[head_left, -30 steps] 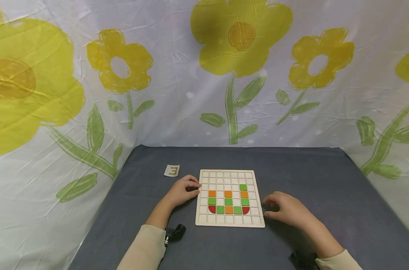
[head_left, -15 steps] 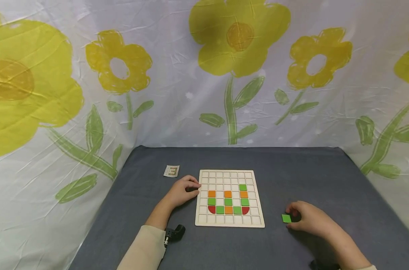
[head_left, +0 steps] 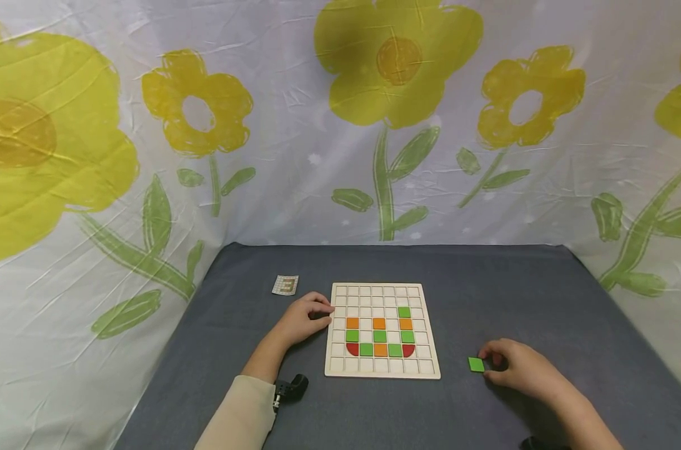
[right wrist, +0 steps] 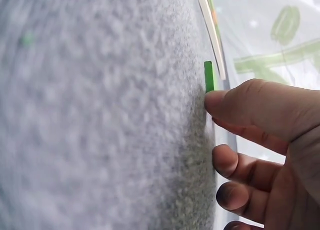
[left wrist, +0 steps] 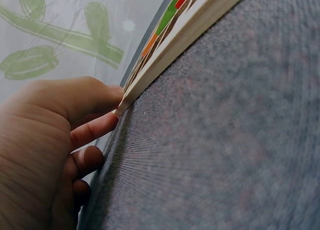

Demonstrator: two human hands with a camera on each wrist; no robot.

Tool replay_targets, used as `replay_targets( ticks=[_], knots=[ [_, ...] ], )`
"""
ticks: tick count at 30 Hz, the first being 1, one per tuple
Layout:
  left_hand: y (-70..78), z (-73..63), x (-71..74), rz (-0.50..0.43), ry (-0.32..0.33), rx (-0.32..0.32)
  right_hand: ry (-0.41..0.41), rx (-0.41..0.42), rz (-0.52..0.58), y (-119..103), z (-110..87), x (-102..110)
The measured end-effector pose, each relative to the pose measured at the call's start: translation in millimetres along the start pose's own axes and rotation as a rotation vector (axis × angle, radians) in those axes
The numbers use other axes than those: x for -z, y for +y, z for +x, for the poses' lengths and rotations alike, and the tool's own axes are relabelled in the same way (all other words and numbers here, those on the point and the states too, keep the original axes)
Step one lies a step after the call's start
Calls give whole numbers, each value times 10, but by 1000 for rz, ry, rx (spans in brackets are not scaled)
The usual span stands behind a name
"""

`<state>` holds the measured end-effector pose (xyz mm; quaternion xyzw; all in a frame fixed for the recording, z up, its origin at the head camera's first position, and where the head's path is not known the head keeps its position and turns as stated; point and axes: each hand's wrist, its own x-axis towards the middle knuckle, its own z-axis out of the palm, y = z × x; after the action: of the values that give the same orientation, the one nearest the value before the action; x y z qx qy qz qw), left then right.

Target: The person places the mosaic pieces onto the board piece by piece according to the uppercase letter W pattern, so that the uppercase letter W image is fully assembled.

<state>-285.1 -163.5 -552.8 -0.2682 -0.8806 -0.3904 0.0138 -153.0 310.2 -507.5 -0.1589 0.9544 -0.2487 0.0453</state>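
A pale wooden grid board (head_left: 367, 364) lies on the dark cloth, holding several green and orange square tiles and two red tiles with a rounded corner. My left hand (head_left: 303, 320) grips the board's left edge; in the left wrist view, thumb (left wrist: 107, 93) and index finger pinch the board's corner. To the right of the board, a loose green square tile (head_left: 476, 364) lies near my right hand (head_left: 517, 367). The right hand's fingers are loosely bent, and the thumb (right wrist: 217, 103) overlaps the near end of the tile in the right wrist view.
A small printed card (head_left: 285, 285) with a grid pattern lies behind the left hand, left of the board. Dark grey cloth (head_left: 475, 275) covers the table, and a flowered curtain (head_left: 295, 206) hangs at its back and sides.
My right hand has moved right, away from the board's edge. The loose green tile has come into view and stays put while the fingertips draw slightly back. My left hand stays still.
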Motion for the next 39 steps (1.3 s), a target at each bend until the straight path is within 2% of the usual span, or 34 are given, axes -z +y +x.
replay_targets(
  ticks=[10,18,26,39],
  knots=[
    [37,-5,15,4,0,-3,23,12,-30,-25,24,17],
    [56,-9,24,-15,-3,8,13,-25,31,-135,118,156],
    [44,-12,19,-24,-5,12,55,13,23,-383,346,212],
    [22,-6,7,-9,3,19,47,98,30,-786,794,167]
  ],
)
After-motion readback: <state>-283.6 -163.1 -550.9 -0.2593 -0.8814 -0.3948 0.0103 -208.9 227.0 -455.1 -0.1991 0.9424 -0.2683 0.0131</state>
